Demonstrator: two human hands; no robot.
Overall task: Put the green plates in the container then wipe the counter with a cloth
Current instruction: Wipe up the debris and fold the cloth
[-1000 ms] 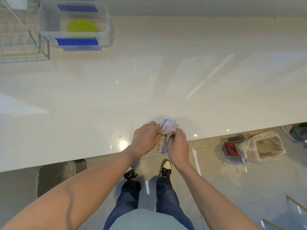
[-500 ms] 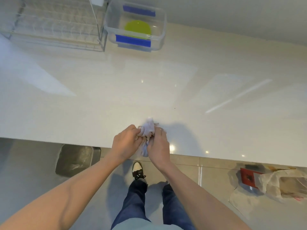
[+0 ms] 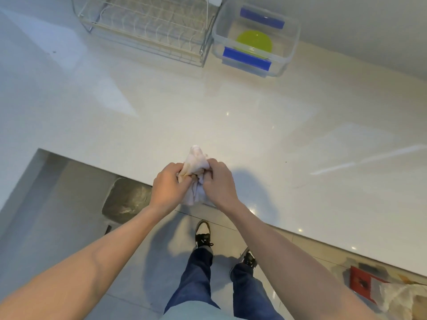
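Observation:
A crumpled whitish cloth (image 3: 196, 163) is bunched between both hands above the counter's near edge. My left hand (image 3: 169, 189) grips its left side and my right hand (image 3: 218, 183) grips its right side. A green plate (image 3: 254, 43) lies inside a clear plastic container (image 3: 290, 48) with blue clips, far back on the white counter (image 3: 231, 116).
An empty wire dish rack (image 3: 147, 26) stands left of the container at the back. The counter has a cut-out corner at the near left. Below it sit a dark bin (image 3: 126, 199) and, at the lower right, a red item and a plastic bag (image 3: 402, 296) on the floor.
The view has swung left, so the container and rack now sit further right in the frame. Both hands keep hold of the cloth, working it between them near the counter edge.

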